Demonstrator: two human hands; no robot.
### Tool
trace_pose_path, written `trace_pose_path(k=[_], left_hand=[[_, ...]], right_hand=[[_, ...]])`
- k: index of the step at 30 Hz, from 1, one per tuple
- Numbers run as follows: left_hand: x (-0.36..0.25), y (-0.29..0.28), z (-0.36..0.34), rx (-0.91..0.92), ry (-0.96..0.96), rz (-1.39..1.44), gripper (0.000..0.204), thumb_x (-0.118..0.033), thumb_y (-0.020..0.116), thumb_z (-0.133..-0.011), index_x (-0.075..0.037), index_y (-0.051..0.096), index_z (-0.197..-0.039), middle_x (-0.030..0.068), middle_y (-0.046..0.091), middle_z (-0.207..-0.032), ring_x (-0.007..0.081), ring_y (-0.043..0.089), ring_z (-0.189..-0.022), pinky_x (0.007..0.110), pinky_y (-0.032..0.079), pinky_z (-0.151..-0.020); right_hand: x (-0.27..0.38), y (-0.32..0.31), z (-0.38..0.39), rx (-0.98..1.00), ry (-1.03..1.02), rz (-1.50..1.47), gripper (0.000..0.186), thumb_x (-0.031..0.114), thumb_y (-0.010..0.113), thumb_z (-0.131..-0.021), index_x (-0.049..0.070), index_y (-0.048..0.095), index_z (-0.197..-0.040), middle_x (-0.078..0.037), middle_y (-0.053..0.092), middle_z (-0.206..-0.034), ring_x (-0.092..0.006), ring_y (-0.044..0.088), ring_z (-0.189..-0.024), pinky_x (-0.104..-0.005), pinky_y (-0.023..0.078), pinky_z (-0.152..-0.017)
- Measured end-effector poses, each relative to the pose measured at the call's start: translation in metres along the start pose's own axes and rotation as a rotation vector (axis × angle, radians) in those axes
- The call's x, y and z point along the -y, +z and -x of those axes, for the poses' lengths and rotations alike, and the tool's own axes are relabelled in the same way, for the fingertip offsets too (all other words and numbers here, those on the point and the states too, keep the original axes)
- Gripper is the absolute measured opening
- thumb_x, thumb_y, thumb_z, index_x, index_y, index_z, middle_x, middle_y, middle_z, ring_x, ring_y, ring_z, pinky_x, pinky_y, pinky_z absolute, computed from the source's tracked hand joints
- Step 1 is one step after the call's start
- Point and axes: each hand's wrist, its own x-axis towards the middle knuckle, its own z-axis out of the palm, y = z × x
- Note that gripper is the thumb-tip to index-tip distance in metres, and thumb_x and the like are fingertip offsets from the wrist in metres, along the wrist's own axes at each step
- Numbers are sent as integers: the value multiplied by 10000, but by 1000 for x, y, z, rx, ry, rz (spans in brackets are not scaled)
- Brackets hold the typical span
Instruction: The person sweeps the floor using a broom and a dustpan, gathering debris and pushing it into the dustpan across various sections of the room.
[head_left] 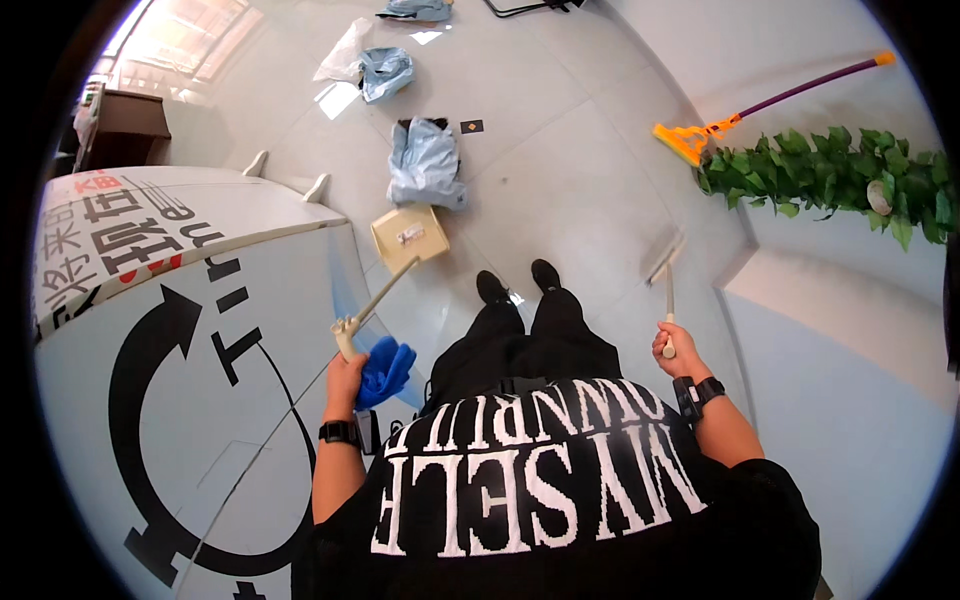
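My left hand (345, 375) grips the handle of a beige long-handled dustpan (410, 237), whose pan hangs over the floor ahead of me. A blue cloth (385, 370) is bunched in the same hand. My right hand (676, 350) is closed around the pale handle of a broom (668, 290), whose head rests on the floor by the wall. My black shoes (518, 282) stand between the two tools.
A large white box with black arrow markings (180, 330) stands at my left. Blue and clear plastic bags (428, 162) lie on the tiled floor ahead. An orange mop with a purple handle (740, 115) leans at the right wall above green leafy garland (830, 175).
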Motion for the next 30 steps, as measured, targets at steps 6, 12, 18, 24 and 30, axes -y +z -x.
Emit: trace_pose_path(k=[6, 12, 18, 24, 30], left_hand=[[-34, -6, -48, -78, 83, 195, 255, -201, 602, -703, 43, 558, -762, 45, 563, -638, 119, 509, -546, 280, 401, -504], [-43, -42, -33, -103, 68, 255, 242, -199, 598, -720, 37, 546, -747, 19, 538, -623, 94, 492, -537, 257, 391, -483], [-28, -60, 35, -110, 7, 87, 279, -225, 621, -684, 38, 530, -688, 29, 516, -575, 109, 472, -524, 289, 378, -479], [21, -36, 84, -43, -136, -31, 270, -231, 637, -663, 17, 564, -741, 91, 571, -605, 174, 543, -542, 323, 425, -519], [64, -8, 110, 56, -212, -14, 295, -261, 645, -633, 1, 590, -757, 132, 591, -642, 218, 574, -584, 339, 438, -559]], right_hand=[[-24, 66, -24, 138, 446, -330, 249, 35, 506, -759, 102, 343, -584, 7, 417, -480, -88, 437, -410, -192, 367, -375], [-75, 229, 2, 445, 487, -53, 232, 23, 486, -746, 105, 346, -579, -7, 393, -478, -104, 402, -386, -219, 347, -369], [-93, 366, 13, 668, 456, 124, 178, 28, 478, -748, 100, 355, -641, 17, 389, -482, -94, 383, -385, -224, 341, -362], [-71, 406, -31, 734, 521, 293, 209, 56, 488, -771, 105, 349, -623, 24, 368, -472, -87, 375, -383, -200, 304, -342], [-61, 311, 4, 813, 124, 873, 196, 173, 517, -800, 106, 370, -689, 8, 385, -476, -101, 360, -382, -224, 286, -329]])
